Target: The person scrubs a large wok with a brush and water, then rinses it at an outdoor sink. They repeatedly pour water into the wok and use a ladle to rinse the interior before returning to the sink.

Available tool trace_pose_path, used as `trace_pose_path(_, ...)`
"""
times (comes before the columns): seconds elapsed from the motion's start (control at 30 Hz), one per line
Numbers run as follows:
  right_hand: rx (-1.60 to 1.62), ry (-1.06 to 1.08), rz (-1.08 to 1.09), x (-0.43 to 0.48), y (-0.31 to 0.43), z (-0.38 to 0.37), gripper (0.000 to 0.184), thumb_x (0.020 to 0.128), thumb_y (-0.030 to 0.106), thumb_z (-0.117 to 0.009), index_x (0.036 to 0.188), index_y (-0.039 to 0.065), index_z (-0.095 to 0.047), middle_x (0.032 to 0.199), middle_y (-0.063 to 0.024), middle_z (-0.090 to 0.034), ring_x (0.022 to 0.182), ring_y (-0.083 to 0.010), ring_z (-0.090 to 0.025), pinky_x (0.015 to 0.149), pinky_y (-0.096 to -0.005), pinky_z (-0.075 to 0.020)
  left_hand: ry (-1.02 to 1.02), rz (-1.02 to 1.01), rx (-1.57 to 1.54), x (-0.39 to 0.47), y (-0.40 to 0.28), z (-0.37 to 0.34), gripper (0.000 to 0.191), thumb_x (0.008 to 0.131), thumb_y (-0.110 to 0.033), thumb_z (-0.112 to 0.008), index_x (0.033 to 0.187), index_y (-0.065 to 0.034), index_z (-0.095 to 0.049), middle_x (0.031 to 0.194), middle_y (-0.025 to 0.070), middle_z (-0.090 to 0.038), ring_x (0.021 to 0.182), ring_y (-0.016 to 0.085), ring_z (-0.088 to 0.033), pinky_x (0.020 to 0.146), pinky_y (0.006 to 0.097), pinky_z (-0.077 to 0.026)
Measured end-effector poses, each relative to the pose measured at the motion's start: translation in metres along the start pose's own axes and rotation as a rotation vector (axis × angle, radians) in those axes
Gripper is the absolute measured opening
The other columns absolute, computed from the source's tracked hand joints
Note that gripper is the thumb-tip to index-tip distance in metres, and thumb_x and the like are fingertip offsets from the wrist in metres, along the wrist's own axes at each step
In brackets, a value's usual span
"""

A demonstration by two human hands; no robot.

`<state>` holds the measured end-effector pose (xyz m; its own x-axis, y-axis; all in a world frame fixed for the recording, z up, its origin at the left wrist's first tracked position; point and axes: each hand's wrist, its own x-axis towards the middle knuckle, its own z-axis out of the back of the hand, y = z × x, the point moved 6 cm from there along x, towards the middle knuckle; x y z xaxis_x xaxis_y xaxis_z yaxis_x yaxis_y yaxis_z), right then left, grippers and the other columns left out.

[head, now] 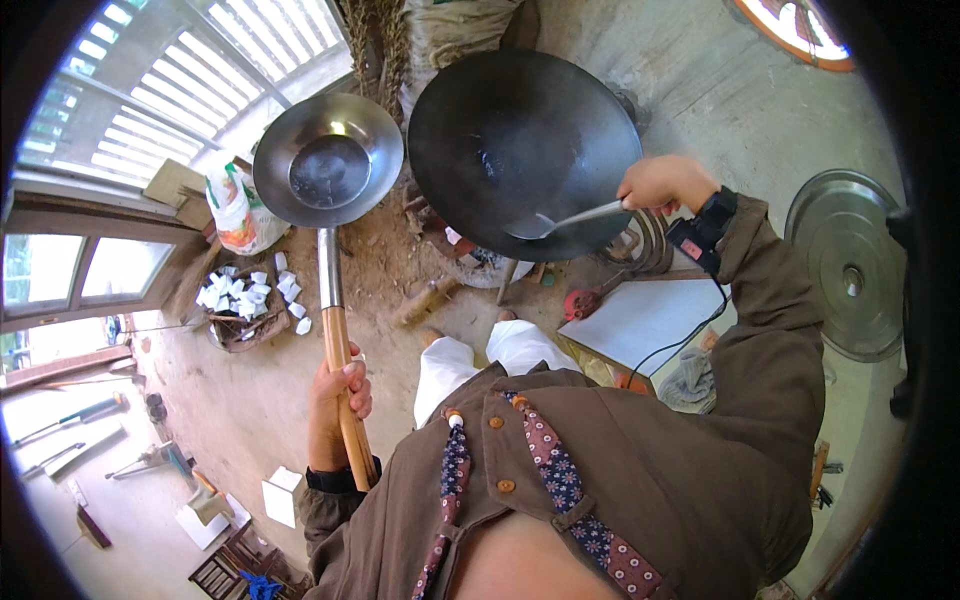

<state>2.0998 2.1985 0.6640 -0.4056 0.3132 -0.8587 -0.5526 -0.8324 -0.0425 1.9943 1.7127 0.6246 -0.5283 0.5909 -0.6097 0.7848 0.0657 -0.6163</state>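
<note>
My left hand (341, 401) grips the wooden handle (334, 337) of a round steel pan (330, 169), which is held up to the left of a large black wok (517, 127). The pan's inside looks bare, with a shiny flat bottom. In my right hand (667, 184) is the handle of a metal spoon or ladle (577, 217). Its bowl is inside the wok near the rim closest to me, though I cannot tell if it touches the metal. The wok's dark inside has a few wet-looking glints at the bottom. It rests over a stove (495, 270), mostly hidden beneath it.
A large metal lid (840, 262) leans at the far right. Near my right arm stands a low white-topped table (652, 315) beside a grey cloth (688, 381). Left on the floor are a plastic bag (244, 217), several white blocks (240, 292) and a short log (426, 302).
</note>
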Motion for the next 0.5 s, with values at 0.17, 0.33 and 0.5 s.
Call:
trace_pose_path(0.17, 0.428, 0.033, 0.143, 0.046, 0.053, -0.012, 0.034, 0.093, 0.028, -0.044, 0.084, -0.001, -0.058, 0.062, -0.0091, -0.056, 0.046, -0.0187, -0.053, 0.044, -0.0335, -0.0456, -0.036, 0.035, 0.045, 0.009, -0.008, 0.010, 0.035, 0.082, -0.015, -0.058, 0.111, -0.0045, -0.041, 0.065, 0.0019, -0.042, 0.039, 0.010, -0.040, 0.034, 0.0248, -0.035)
trace_pose_path(0.33, 0.750, -0.089, 0.061, 0.109, 0.100, 0.023, 0.039, 0.096, 0.030, -0.041, 0.079, -0.003, -0.055, 0.063, -0.0108, -0.057, 0.045, -0.0193, -0.052, 0.043, -0.0329, -0.0460, -0.036, 0.043, 0.100, 0.017, -0.015, 0.015, 0.034, 0.082, -0.012, -0.057, 0.110, -0.0038, -0.041, 0.062, 0.0031, -0.043, 0.039, 0.011, -0.042, 0.035, 0.0265, -0.037)
trace_pose_path(0.5, 0.974, -0.214, 0.027, 0.125, 0.074, 0.057, 0.033, 0.097, 0.029, -0.043, 0.094, -0.001, -0.055, 0.068, -0.0090, -0.059, 0.047, -0.0156, -0.052, 0.044, -0.0288, -0.0439, -0.034, 0.059, 0.227, 0.025, -0.026, 0.012, 0.035, 0.081, -0.011, -0.057, 0.111, -0.0021, -0.039, 0.061, 0.0043, -0.044, 0.040, 0.013, -0.045, 0.036, 0.0276, -0.039)
